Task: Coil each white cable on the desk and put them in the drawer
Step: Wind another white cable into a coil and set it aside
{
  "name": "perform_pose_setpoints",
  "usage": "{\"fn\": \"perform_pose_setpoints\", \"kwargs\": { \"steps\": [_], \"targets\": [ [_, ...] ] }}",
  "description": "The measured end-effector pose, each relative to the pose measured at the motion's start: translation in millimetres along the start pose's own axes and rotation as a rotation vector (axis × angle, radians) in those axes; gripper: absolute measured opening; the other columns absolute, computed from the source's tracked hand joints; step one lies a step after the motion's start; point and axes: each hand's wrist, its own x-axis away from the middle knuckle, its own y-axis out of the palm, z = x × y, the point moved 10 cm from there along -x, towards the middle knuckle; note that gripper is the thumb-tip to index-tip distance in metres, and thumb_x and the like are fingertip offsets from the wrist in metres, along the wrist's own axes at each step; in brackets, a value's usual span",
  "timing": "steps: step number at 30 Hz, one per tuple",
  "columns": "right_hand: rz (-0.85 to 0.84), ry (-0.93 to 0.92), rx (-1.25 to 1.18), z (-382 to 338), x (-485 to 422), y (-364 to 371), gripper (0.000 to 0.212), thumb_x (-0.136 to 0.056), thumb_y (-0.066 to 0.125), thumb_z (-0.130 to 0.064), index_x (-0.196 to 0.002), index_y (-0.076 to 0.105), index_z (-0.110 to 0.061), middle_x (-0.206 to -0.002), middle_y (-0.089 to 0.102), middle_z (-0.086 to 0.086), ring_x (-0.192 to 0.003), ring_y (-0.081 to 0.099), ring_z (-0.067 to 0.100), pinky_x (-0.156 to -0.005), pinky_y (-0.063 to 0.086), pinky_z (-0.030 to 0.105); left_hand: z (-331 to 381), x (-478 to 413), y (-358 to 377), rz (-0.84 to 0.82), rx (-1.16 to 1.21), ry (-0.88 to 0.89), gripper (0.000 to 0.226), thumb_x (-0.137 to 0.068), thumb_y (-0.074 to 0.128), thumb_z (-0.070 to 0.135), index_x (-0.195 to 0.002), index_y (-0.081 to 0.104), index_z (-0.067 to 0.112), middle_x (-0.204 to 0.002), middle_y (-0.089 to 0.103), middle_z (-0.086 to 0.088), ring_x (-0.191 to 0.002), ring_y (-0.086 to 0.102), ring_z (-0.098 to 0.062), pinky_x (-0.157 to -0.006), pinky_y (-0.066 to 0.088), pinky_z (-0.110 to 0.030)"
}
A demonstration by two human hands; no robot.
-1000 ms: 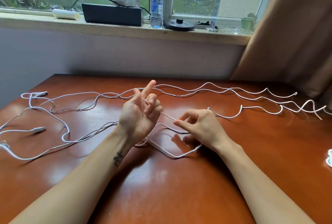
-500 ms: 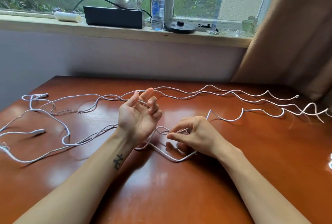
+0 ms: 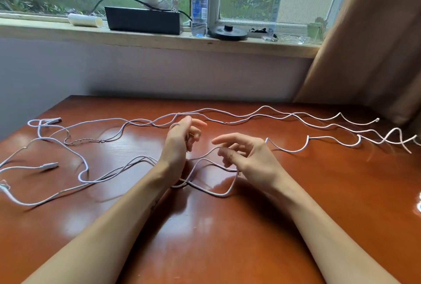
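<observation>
Cable (image 3: 291, 151) wraps the left hand (image 3: 177, 147), fingers curled round it as a spool; beside that hand, the right hand (image 3: 248, 156) seemingly pinches it to feed slack.

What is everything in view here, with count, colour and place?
white cables: several, exact count unclear; white; sprawled uncoiled across the desk
desk: one; reddish-brown; foreground
windowsill: one; pale; behind the desk
box: one; black; on the windowsill, thin wires on top
water bottle: one; clear, blue cap; right of the box
disc: one; black; right of the bottle
tube: one; white; lying left of the box
curtain: one; brown; right side
left hand: one; mid-desk, cable looped over curled fingers
right hand: one; beside it, fingers curled round a cable
</observation>
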Motion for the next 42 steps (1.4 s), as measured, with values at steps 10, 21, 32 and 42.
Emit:
{"fn": "perform_pose_setpoints", "kwargs": {
  "steps": [10,21,32,42],
  "targets": [
    [0.125,-0.011,-0.118,-4.7,0.2,-13.1,0.022,-0.094,0.068,-0.005,-0.112,0.070,-0.018,-0.090,0.075,0.006,-0.052,0.048,0.015,-0.046,0.042,0.024,10.1,12.8,18.0,-0.077,-0.351,0.200,0.035,-0.109,0.040,0.020,-0.092,0.069,0.009,-0.071,0.049,-0.002,-0.063,0.044,-0.003,-0.063,0.038,-0.018],
    [0.299,-0.170,0.195,-17.6,2.4,-31.5,0.022,-0.095,0.070,-0.013,-0.113,0.071,-0.027,-0.094,0.074,-0.013,-0.076,0.066,0.014,-0.066,0.057,0.032,2.4,12.8,23.6,-0.146,-0.440,0.220,0.036,-0.103,0.039,0.034,-0.091,0.067,0.014,-0.056,0.051,0.021,-0.056,0.045,0.000,-0.060,0.033,-0.027],
    [0.531,-0.237,0.566,-32.2,12.6,-54.0,0.036,-0.087,0.076,-0.045,-0.119,0.066,-0.033,-0.072,0.061,-0.017,-0.063,0.059,0.007,-0.063,0.054,0.034,10.7,19.0,25.8,-0.156,-0.637,0.269,0.029,-0.092,0.056,0.048,-0.074,0.061,0.025,-0.061,0.055,0.014,-0.056,0.049,-0.006,-0.060,0.037,-0.031],
    [0.400,-0.098,0.355,-13.9,4.0,-50.0,0.020,-0.085,0.080,-0.039,-0.098,0.073,-0.025,-0.058,0.052,-0.013,-0.056,0.046,0.004,-0.058,0.040,0.020,23.1,19.6,8.6,0.061,-0.953,0.295,0.051,-0.096,0.041,0.056,-0.066,0.044,0.014,-0.065,0.051,0.002,-0.079,0.052,-0.026,-0.068,0.045,-0.041]
  ]
}}
